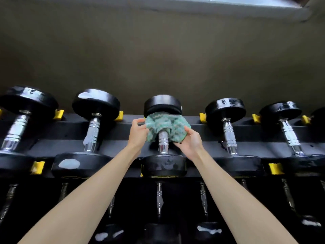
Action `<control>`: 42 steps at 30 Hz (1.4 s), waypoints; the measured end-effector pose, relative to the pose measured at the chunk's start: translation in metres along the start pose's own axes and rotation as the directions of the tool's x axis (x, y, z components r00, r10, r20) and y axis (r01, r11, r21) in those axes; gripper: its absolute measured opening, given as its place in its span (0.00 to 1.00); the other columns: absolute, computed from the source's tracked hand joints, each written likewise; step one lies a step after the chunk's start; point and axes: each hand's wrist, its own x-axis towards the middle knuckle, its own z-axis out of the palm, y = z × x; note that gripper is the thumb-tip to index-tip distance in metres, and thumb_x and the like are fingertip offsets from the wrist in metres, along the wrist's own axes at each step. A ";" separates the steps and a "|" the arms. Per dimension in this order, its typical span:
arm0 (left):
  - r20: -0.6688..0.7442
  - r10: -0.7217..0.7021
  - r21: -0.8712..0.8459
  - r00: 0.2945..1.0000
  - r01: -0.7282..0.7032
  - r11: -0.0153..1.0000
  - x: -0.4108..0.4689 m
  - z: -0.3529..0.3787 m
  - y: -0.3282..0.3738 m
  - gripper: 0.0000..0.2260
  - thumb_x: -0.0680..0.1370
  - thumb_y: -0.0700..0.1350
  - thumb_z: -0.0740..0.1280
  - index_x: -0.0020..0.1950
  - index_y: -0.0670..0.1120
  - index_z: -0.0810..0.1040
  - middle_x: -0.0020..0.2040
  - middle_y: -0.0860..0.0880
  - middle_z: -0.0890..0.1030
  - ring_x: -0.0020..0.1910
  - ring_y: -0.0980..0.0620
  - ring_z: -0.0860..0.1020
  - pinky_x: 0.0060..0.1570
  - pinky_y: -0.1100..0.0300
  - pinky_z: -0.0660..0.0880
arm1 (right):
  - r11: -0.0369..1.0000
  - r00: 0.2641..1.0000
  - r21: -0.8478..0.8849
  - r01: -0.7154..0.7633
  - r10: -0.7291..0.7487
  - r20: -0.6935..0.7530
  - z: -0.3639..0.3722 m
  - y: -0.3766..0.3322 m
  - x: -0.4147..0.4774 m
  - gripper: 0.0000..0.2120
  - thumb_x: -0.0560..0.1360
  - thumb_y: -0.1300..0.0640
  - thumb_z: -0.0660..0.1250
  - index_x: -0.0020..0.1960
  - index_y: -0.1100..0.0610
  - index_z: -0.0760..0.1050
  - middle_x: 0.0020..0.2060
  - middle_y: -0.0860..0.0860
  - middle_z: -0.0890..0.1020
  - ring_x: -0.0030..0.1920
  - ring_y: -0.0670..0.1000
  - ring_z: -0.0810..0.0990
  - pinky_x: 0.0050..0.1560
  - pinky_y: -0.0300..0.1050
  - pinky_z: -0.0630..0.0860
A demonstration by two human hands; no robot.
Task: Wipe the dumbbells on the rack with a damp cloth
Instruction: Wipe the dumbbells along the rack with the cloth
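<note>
Dull brown wall (158, 50) behind a black rack (112, 131). Middle dumbbell (163, 166) dead ahead, handle running near to far, green cloth (167, 125) wrapped over its far end. Left hand (138, 132) pinching the cloth's left edge, right hand (190, 140) gripping its right; both equally close.

Plain olive-brown wall (158, 50) behind and above right grip (190, 140); pale lit ledge (263, 3) along top edge, far up-right of it.
</note>
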 end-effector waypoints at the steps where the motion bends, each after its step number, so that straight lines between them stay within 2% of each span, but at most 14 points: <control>1: 0.033 -0.001 -0.022 0.999 0.002 1.000 -0.001 0.002 -0.001 0.16 0.75 0.31 0.57 0.57 0.49 0.67 0.56 0.43 0.76 0.48 0.48 0.74 0.48 0.50 0.73 | 1.000 1.000 0.012 -0.008 0.008 0.029 0.001 0.002 -0.001 0.17 0.80 0.57 0.52 0.67 0.60 0.68 0.64 0.58 0.75 0.64 0.57 0.73 0.69 0.56 0.64; 5: 0.114 -0.008 -0.056 0.993 0.015 0.998 -0.005 0.007 -0.001 0.16 0.76 0.32 0.57 0.60 0.49 0.66 0.48 0.47 0.74 0.41 0.52 0.72 0.42 0.57 0.73 | 0.998 0.994 -0.051 -0.036 0.041 0.100 0.003 0.003 -0.002 0.18 0.78 0.59 0.52 0.64 0.64 0.70 0.60 0.61 0.77 0.60 0.59 0.75 0.65 0.55 0.68; 8: 0.153 -0.029 -0.052 0.988 0.038 0.998 -0.008 0.004 -0.003 0.17 0.76 0.30 0.56 0.59 0.48 0.67 0.45 0.44 0.72 0.41 0.49 0.71 0.45 0.54 0.74 | 0.990 0.992 -0.123 -0.067 0.080 0.103 -0.002 -0.002 -0.007 0.19 0.78 0.60 0.51 0.64 0.65 0.70 0.58 0.61 0.78 0.56 0.58 0.77 0.58 0.54 0.73; 12: 0.175 -0.029 0.035 0.984 0.023 0.999 -0.013 -0.001 -0.001 0.17 0.74 0.30 0.56 0.55 0.50 0.69 0.45 0.42 0.71 0.42 0.47 0.71 0.43 0.55 0.76 | 0.966 0.988 -0.231 -0.112 0.134 0.081 -0.009 -0.006 -0.012 0.21 0.76 0.60 0.51 0.66 0.67 0.67 0.62 0.64 0.75 0.59 0.60 0.76 0.55 0.54 0.75; 16: 0.165 -0.029 0.102 0.986 0.012 0.995 -0.022 -0.003 0.000 0.15 0.75 0.32 0.57 0.55 0.48 0.70 0.43 0.43 0.73 0.40 0.49 0.72 0.43 0.54 0.76 | 0.922 0.984 -0.362 -0.138 0.168 0.052 -0.015 -0.008 -0.015 0.17 0.75 0.61 0.53 0.59 0.64 0.71 0.58 0.62 0.78 0.54 0.59 0.79 0.56 0.52 0.74; 19: 0.159 -0.050 0.143 0.986 0.027 0.989 -0.031 -0.003 -0.002 0.15 0.75 0.32 0.57 0.57 0.46 0.70 0.40 0.45 0.73 0.36 0.50 0.72 0.40 0.56 0.76 | 0.870 0.984 -0.472 -0.140 0.175 0.032 -0.017 -0.010 -0.022 0.10 0.75 0.62 0.53 0.49 0.60 0.72 0.47 0.57 0.82 0.44 0.54 0.81 0.41 0.45 0.73; 21: 0.148 -0.068 0.156 0.987 0.045 0.987 -0.036 -0.004 -0.004 0.16 0.74 0.32 0.57 0.59 0.44 0.70 0.38 0.45 0.72 0.34 0.51 0.70 0.35 0.60 0.73 | 0.847 0.984 -0.516 -0.130 0.176 0.041 -0.017 -0.011 -0.027 0.09 0.75 0.63 0.53 0.46 0.59 0.71 0.44 0.55 0.82 0.39 0.51 0.81 0.36 0.43 0.71; 25: 0.133 -0.076 0.246 0.988 0.041 0.968 -0.045 -0.006 -0.002 0.17 0.73 0.31 0.59 0.59 0.44 0.70 0.39 0.45 0.72 0.31 0.53 0.68 0.28 0.65 0.66 | 0.793 0.985 -0.600 -0.105 0.167 0.049 -0.014 -0.010 -0.031 0.09 0.76 0.63 0.53 0.49 0.60 0.72 0.43 0.55 0.81 0.37 0.50 0.79 0.37 0.42 0.73; 28: 0.169 -0.073 0.359 0.983 0.008 0.933 -0.048 -0.007 0.008 0.18 0.71 0.30 0.58 0.57 0.46 0.68 0.38 0.45 0.71 0.29 0.52 0.66 0.28 0.63 0.64 | 0.761 0.989 -0.641 -0.100 0.145 0.018 -0.010 -0.012 -0.033 0.08 0.74 0.62 0.54 0.48 0.60 0.72 0.43 0.57 0.81 0.38 0.52 0.78 0.41 0.45 0.74; 32: 0.244 -0.084 0.372 0.966 -0.013 0.928 -0.053 -0.006 0.022 0.20 0.70 0.30 0.58 0.60 0.45 0.68 0.39 0.44 0.73 0.31 0.51 0.68 0.32 0.60 0.67 | 0.785 0.989 -0.616 -0.071 0.135 0.057 -0.001 -0.022 -0.041 0.08 0.74 0.63 0.54 0.47 0.63 0.71 0.45 0.60 0.80 0.41 0.55 0.80 0.45 0.49 0.76; 35: 0.259 -0.097 0.313 0.961 0.011 0.950 -0.053 -0.004 0.033 0.21 0.71 0.29 0.57 0.61 0.45 0.68 0.38 0.44 0.72 0.32 0.50 0.69 0.35 0.58 0.72 | 0.837 0.986 -0.544 -0.064 0.138 0.097 0.002 -0.030 -0.050 0.08 0.75 0.64 0.53 0.46 0.63 0.71 0.44 0.60 0.80 0.42 0.56 0.80 0.44 0.51 0.77; 38: 0.181 -0.065 0.129 0.981 0.042 0.991 -0.047 -0.012 0.044 0.22 0.72 0.27 0.56 0.63 0.43 0.69 0.39 0.42 0.74 0.33 0.49 0.73 0.36 0.57 0.78 | 0.928 0.987 -0.369 -0.056 0.107 0.117 0.003 -0.040 -0.052 0.11 0.76 0.64 0.51 0.44 0.64 0.71 0.43 0.61 0.79 0.42 0.59 0.79 0.43 0.55 0.77; 40: 0.104 0.012 0.087 0.994 -0.021 0.996 -0.040 -0.016 0.053 0.21 0.72 0.28 0.56 0.61 0.43 0.69 0.39 0.43 0.75 0.32 0.51 0.74 0.31 0.61 0.78 | 0.953 0.994 -0.304 0.006 0.028 0.105 0.005 -0.050 -0.049 0.11 0.77 0.64 0.50 0.43 0.64 0.71 0.42 0.61 0.78 0.41 0.60 0.78 0.45 0.58 0.76; 42: 0.019 0.130 0.100 0.991 -0.131 0.986 -0.030 -0.018 0.060 0.20 0.71 0.29 0.57 0.59 0.44 0.72 0.42 0.43 0.78 0.35 0.50 0.75 0.36 0.60 0.76 | 0.956 0.995 -0.281 0.083 -0.064 0.077 0.008 -0.060 -0.044 0.12 0.76 0.64 0.50 0.41 0.63 0.70 0.40 0.60 0.78 0.40 0.59 0.78 0.45 0.56 0.76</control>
